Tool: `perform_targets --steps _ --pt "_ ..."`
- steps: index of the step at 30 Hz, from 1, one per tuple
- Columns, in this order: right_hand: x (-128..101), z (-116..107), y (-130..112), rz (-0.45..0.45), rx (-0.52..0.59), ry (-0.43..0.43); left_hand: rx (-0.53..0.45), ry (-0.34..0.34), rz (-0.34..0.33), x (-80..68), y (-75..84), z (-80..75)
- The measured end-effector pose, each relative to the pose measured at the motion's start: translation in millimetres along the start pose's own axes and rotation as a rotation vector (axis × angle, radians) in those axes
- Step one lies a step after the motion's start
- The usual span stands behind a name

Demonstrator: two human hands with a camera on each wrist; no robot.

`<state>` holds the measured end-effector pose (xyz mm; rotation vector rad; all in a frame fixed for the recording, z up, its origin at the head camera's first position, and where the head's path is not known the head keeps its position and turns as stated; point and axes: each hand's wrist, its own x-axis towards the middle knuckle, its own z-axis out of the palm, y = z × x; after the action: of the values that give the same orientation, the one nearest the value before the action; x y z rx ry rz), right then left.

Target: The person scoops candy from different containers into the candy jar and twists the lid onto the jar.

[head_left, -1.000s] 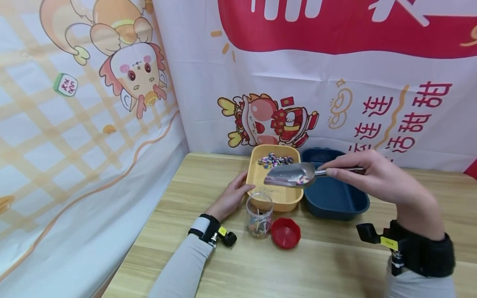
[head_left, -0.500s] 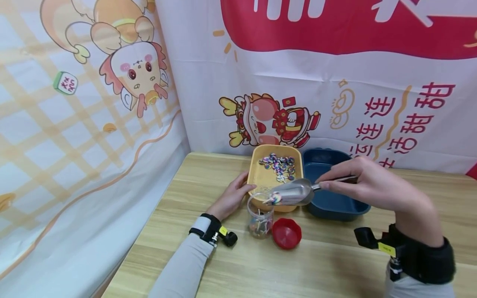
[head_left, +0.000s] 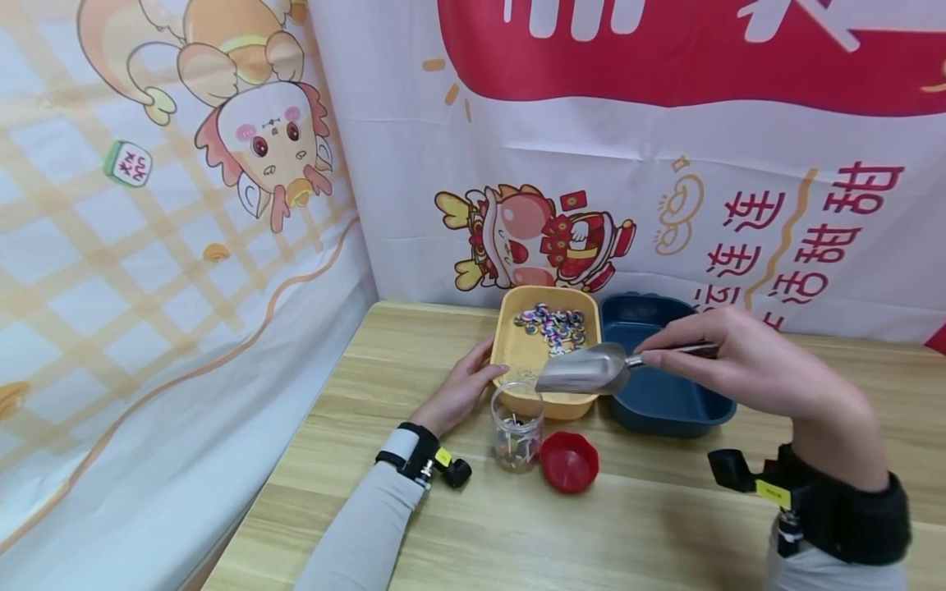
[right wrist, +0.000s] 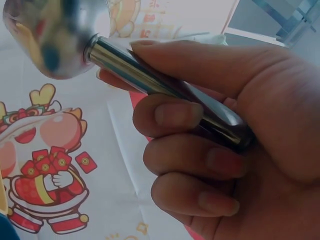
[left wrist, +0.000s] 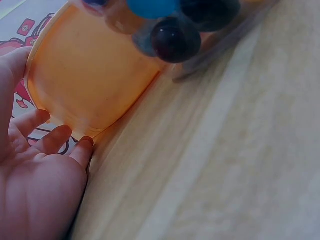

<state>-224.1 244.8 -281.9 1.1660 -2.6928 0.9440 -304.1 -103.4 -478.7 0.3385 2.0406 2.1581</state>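
You are holding a metal scoop by its handle, your right hand curling thumb and fingers around the steel shaft, the bowl hanging over the near edge of the yellow tray and just above the open clear jar. The scoop is looking empty from the head view, though its inside is partly turned away, so that is a cautious reading. A few colourful lollipops are already sitting in the jar, while a larger heap of candies is waiting at the far end of the tray; the filling seems under way, with most sweets left to move and the red lid lying off beside the jar. Your left hand is resting open, fingers straight against the tray's side. A blue tray is sitting to the right, all on a light wooden table, festive cartoon banners draping the walls behind.
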Motion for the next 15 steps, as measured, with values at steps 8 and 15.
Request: perform_targets --steps 8,15 --pt "9 4 3 0.101 -0.221 0.053 -0.001 0.001 -0.001 -1.9 1.7 0.1" --pt "32 31 6 0.282 -0.322 -0.037 0.002 -0.003 -0.02 -1.8 1.3 0.2"
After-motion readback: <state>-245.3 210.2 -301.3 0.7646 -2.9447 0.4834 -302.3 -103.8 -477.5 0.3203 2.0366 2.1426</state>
